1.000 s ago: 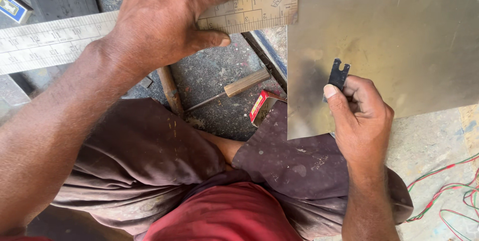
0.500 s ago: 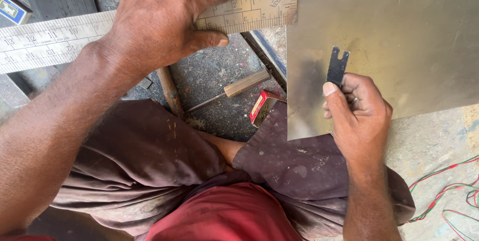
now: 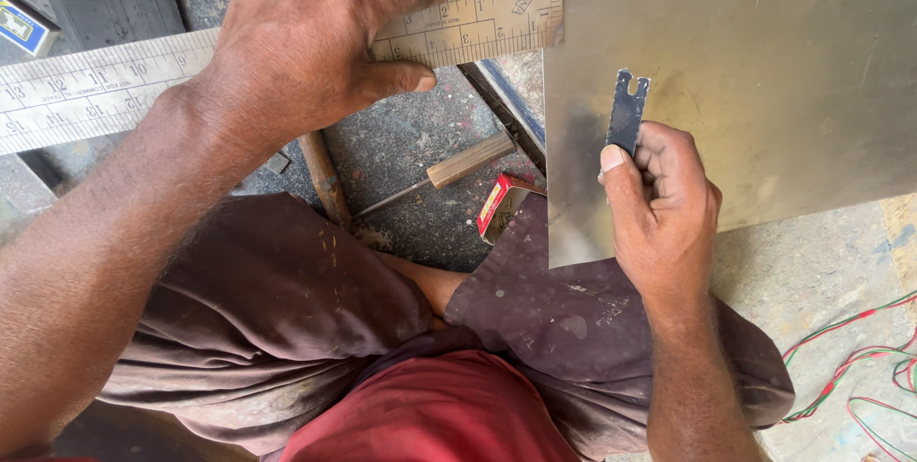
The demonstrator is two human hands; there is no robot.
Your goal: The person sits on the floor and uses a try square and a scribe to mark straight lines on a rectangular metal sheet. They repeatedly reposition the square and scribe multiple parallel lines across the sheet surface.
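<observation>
Left hand [image 3: 306, 51], upper left of frame, pressed flat with fingers spread on the steel rule [image 3: 86, 89], not clasped around it. Right hand [image 3: 664, 209], centre right, pinched shut on a small notched blade [image 3: 628, 113], tip up over the metal sheet [image 3: 745, 80] filling the upper right. Best done by keeping the rule firmly pinned, edge snug to the sheet, blade drawn steadily. Screwdriver [image 3: 449, 171] and red box [image 3: 501, 206] lying between, on the floor.

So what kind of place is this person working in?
Likely a small metalworking or tinsmith's spot on a rough concrete floor: a metal sheet, a steel ruler under the left hand, a notched blade in the right hand.
</observation>
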